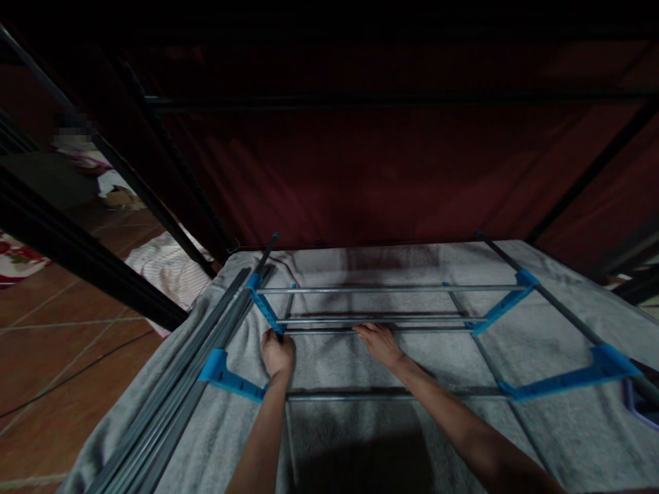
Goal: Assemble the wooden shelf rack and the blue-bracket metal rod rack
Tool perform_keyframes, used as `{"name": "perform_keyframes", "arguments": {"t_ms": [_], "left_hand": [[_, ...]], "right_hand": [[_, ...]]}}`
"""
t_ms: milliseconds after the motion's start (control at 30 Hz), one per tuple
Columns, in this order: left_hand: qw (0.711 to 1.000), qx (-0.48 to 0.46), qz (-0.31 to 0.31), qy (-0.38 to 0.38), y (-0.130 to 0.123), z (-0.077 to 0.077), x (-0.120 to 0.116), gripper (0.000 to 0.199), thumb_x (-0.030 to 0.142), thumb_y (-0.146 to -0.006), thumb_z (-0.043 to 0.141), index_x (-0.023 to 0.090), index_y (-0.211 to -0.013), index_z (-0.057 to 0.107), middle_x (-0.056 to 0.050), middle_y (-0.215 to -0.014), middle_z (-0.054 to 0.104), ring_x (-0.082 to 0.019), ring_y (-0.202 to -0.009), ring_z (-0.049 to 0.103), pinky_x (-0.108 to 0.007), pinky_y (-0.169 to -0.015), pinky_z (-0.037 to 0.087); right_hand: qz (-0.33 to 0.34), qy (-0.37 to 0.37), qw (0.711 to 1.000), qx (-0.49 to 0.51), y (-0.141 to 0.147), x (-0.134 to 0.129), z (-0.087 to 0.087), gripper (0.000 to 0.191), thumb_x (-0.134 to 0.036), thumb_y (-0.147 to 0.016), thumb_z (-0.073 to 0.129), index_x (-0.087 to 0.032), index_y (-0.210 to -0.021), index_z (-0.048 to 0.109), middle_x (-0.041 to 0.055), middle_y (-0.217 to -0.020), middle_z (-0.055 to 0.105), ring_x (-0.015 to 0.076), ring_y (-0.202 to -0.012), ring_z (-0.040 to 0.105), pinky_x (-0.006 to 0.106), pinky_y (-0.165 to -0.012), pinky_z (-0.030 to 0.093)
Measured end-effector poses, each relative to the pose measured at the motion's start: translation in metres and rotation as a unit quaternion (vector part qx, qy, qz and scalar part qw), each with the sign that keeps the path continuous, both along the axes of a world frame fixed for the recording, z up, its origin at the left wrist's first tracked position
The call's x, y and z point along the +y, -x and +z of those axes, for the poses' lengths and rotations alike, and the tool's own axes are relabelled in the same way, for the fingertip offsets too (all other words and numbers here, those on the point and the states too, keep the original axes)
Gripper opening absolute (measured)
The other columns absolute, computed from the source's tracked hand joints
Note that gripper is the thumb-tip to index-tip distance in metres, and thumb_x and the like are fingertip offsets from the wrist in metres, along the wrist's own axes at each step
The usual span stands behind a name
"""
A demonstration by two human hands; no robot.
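A partly joined rack of grey metal tubes and blue plastic brackets lies on a grey blanket (355,439). My left hand (276,353) is closed at the lower end of the back left blue bracket (265,309), where a cross tube meets it; its fingertips are partly hidden. My right hand (379,343) has its fingers curled over the lower cross tube (324,331), near the tube's middle. Beyond runs an upper cross tube (386,289), ending at the back right blue bracket (504,310). Closer to me are a front left bracket (231,377) and a front right bracket (571,377).
Several loose grey tubes (169,391) lie bundled along the blanket's left side. A dark red cloth wall (350,185) closes off the back. Dark frame posts (93,257) stand at the left, with a tiled floor (97,343) and striped cloth (167,271) beyond.
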State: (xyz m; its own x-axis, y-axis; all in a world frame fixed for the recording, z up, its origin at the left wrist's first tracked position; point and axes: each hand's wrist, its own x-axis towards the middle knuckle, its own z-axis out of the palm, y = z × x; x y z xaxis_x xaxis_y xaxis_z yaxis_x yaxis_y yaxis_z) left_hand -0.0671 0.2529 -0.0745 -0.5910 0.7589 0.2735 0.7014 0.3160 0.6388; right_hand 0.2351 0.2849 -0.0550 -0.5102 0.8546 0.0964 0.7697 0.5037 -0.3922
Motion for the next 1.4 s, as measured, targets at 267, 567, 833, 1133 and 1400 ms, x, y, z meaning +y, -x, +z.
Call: {"name": "perform_keyframes", "arguments": {"t_ms": [267,567,833,1133,1400], "left_hand": [[1.0,0.007,-0.002,0.005,-0.001,-0.004,-0.001,0.018,0.021,-0.077,0.052,0.013,-0.089,0.062,-0.014,-0.098,0.062,-0.027,-0.095,0.06,-0.039,-0.086,0.048],[1.0,0.006,-0.004,0.0,-0.001,-0.003,-0.002,0.016,0.027,-0.079,0.051,0.016,-0.085,0.061,-0.011,-0.093,0.061,-0.026,-0.092,0.059,-0.038,-0.085,0.047],[1.0,0.016,-0.001,0.004,-0.001,-0.004,-0.001,0.009,0.021,-0.073,0.056,0.017,-0.08,0.059,-0.009,-0.09,0.06,-0.024,-0.09,0.058,-0.037,-0.083,0.046],[1.0,0.031,0.0,0.003,-0.003,-0.004,-0.001,0.012,0.024,-0.077,0.054,0.015,-0.08,0.061,-0.011,-0.088,0.06,-0.026,-0.089,0.058,-0.038,-0.081,0.046],[0.999,0.034,-0.004,0.004,-0.001,-0.007,-0.001,0.013,0.026,-0.079,0.054,0.015,-0.081,0.061,-0.012,-0.091,0.06,-0.027,-0.094,0.058,-0.039,-0.084,0.046]], "right_hand": [[0.006,0.016,1.0,-0.016,-0.003,0.002,-0.001,0.035,-0.027,-0.098,0.042,-0.032,-0.128,0.059,0.0036,-0.123,0.065,0.0196,-0.11,0.061,0.033,-0.097,0.044],[0.004,0.021,0.999,-0.025,-0.005,0.003,0.005,0.037,-0.029,-0.099,0.039,-0.031,-0.13,0.059,0.0041,-0.123,0.066,0.0204,-0.111,0.061,0.034,-0.096,0.044],[0.029,0.028,0.999,-0.03,-0.007,0.001,0.007,0.037,-0.027,-0.099,0.037,-0.031,-0.13,0.057,0.0028,-0.126,0.063,0.0182,-0.111,0.06,0.032,-0.098,0.042],[-0.001,0.031,0.998,-0.05,-0.001,0.002,0.01,0.034,-0.037,-0.099,0.04,-0.032,-0.125,0.06,0.0031,-0.12,0.067,0.0195,-0.107,0.062,0.032,-0.094,0.044],[0.016,0.004,0.996,-0.093,-0.001,0.003,0.01,0.035,-0.037,-0.101,0.035,-0.032,-0.126,0.058,0.0034,-0.121,0.066,0.0199,-0.104,0.063,0.033,-0.091,0.044]]}}
